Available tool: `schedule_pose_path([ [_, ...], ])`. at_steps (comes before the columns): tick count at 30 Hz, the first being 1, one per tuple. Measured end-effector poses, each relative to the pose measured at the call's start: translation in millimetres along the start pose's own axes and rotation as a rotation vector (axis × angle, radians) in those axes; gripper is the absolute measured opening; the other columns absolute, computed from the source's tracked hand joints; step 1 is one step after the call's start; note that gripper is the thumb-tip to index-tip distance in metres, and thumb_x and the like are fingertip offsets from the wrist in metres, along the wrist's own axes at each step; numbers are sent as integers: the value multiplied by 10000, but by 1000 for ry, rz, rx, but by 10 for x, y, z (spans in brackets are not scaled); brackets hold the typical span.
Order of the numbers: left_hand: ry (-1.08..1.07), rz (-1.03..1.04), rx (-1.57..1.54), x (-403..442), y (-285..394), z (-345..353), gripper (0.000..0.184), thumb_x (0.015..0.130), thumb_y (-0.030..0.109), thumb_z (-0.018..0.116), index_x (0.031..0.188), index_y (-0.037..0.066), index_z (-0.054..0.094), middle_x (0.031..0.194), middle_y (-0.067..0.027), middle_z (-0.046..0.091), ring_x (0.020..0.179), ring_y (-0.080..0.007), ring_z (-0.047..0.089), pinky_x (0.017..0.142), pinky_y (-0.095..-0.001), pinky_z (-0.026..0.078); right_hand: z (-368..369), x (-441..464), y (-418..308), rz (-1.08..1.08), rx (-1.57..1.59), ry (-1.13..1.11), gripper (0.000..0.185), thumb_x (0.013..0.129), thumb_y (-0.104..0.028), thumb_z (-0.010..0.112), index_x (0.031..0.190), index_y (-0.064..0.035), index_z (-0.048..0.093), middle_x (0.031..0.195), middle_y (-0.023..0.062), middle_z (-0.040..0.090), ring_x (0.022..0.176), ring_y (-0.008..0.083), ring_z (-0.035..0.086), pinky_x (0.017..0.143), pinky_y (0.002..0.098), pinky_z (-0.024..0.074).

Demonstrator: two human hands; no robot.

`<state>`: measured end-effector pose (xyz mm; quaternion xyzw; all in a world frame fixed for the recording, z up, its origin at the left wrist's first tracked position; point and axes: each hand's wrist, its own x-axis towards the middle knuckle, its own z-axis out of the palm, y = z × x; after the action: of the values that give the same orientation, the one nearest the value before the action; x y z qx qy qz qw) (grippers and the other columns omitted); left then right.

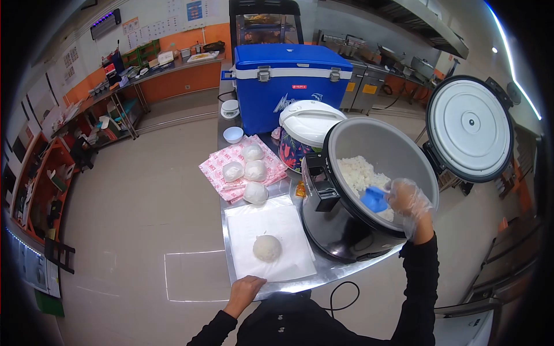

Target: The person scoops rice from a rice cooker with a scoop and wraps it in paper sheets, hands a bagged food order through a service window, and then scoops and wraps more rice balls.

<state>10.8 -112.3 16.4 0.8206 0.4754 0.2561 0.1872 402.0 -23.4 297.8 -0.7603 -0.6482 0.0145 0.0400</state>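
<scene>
My right hand (407, 200), in a clear plastic glove, grips a blue rice scoop (375, 199) inside the large open rice cooker (378, 135). The scoop touches the white cooked rice (359, 172); its handle is hidden in my fist. My left hand (247, 291) is bare, its fingers closed at the near edge of the white wrapping paper (242, 230). On that paper sits a rounded mound of rice (267, 248). Just beyond are several white wrapped bundles (255, 193), most of them on pink-and-white printed paper (213, 166).
Behind the cooker stand a flowered container with a white lid (311, 121) and a blue cooler box (294, 95). A light blue bowl (233, 135) and a small scale (229, 109) are at the table's far left. The cooker's lid (470, 122) hangs open at right.
</scene>
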Motion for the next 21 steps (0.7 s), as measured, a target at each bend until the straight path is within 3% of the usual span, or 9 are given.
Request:
schedule_pose_path([
  [3, -23, -87, -35, 113, 66, -108, 75, 777, 184, 672, 793, 118, 707, 730, -20, 667, 722, -204, 633, 620, -329, 505, 56, -228, 0, -76, -56, 218, 257, 790, -207, 639, 975, -29, 631, 926, 171, 639, 916, 345, 602, 807, 402, 476],
  [5, -70, -174, -72, 214, 128, -232, 84, 769, 204, 693, 772, 123, 717, 733, -21, 676, 708, -211, 637, 630, -337, 509, -212, -655, -585, -38, -146, 597, 293, 793, -217, 652, 995, -8, 616, 939, 171, 625, 918, 339, 589, 813, 405, 468],
  [7, -123, -185, -120, 285, 129, -309, 91, 774, 193, 681, 823, 123, 712, 757, -18, 672, 728, -213, 631, 637, -341, 496, -319, -975, -995, -141, 143, 472, 355, 807, -228, 652, 1060, 10, 577, 949, 163, 599, 920, 331, 568, 828, 402, 451],
  [9, -126, -164, -149, 333, 124, -335, 110, 778, 186, 673, 862, 122, 706, 784, -18, 672, 740, -217, 628, 650, -343, 488, 198, -1012, -1009, -709, 374, 116, 439, 807, -248, 662, 1141, 5, 533, 994, 152, 577, 954, 323, 550, 856, 397, 431],
  [10, -101, -137, -153, 361, 123, -333, 118, 780, 183, 671, 876, 122, 703, 800, -20, 673, 741, -222, 627, 660, -343, 487, 404, -992, -1187, -743, 554, -135, 477, 795, -304, 678, 1140, -2, 545, 1009, 139, 575, 986, 312, 543, 872, 403, 428],
  [12, -49, -98, -150, 391, 133, -343, 134, 782, 178, 669, 898, 119, 697, 826, -26, 674, 748, -229, 628, 676, -341, 485, 1452, -859, -1433, -736, 203, -416, 535, 774, -408, 665, 1163, -63, 539, 1120, 136, 537, 1076, 286, 508, 873, 410, 437],
  [17, 126, -131, 10, 431, 61, -404, 139, 793, 168, 662, 910, 96, 685, 845, -58, 677, 780, -253, 637, 698, -341, 492, 2719, -634, -1435, -528, 5, -181, 161, 685, -131, 612, 829, -59, 618, 875, 105, 620, 808, 301, 602, 709, 407, 474],
  [18, 154, -190, -40, 440, -28, -402, 142, 796, 169, 662, 915, 92, 683, 848, -68, 678, 785, -261, 638, 700, -343, 494, 2781, -545, -1387, -537, 165, 20, 91, 720, -130, 532, 726, -96, 616, 732, 106, 614, 714, 298, 611, 640, 415, 491],
  [21, 231, -329, -196, 519, -318, -264, 150, 805, 173, 661, 922, 81, 678, 857, -94, 680, 797, -285, 642, 701, -352, 500, 2723, -244, -1338, -508, 554, 44, 103, 742, -143, 509, 733, -120, 609, 748, 97, 609, 725, 289, 602, 646, 401, 487],
])
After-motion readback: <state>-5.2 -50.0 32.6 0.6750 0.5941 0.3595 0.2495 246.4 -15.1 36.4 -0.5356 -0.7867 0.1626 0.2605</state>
